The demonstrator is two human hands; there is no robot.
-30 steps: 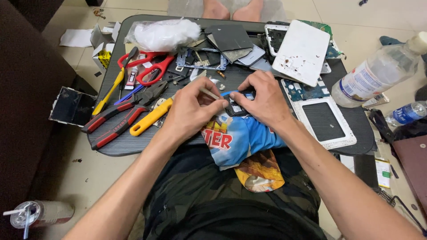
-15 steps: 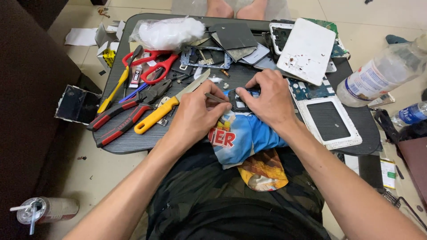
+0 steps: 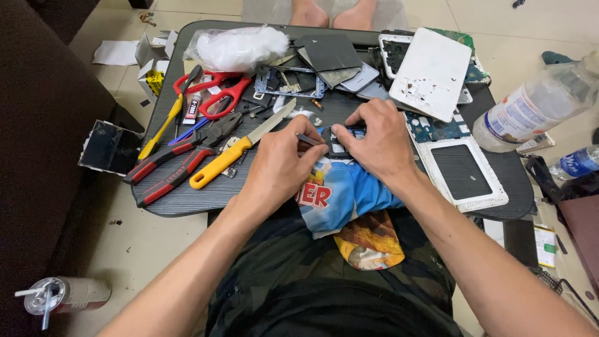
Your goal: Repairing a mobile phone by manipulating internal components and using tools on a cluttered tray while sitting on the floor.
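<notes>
My left hand (image 3: 284, 159) pinches a thin dark tool (image 3: 310, 139) and points its tip at a small dark phone part (image 3: 340, 142). My right hand (image 3: 374, 143) holds that part down from the right, fingers curled over it. Both hands work at the near edge of a low dark table (image 3: 187, 200), over a blue printed cloth (image 3: 349, 193). A yellow-handled knife (image 3: 234, 153) lies just left of my left hand.
Red scissors (image 3: 212, 93), red-handled pliers (image 3: 178, 159) and a yellow screwdriver (image 3: 163, 128) lie at the left. A white tablet shell (image 3: 433, 72) and a white frame (image 3: 462, 171) sit at the right. Plastic bottles (image 3: 536, 106) stand off the right edge. Someone's bare feet (image 3: 334, 12) show beyond the table.
Both hands stay on the small part with only small finger shifts. The camera view has moved slightly, so the table sits a little lower in the picture.
</notes>
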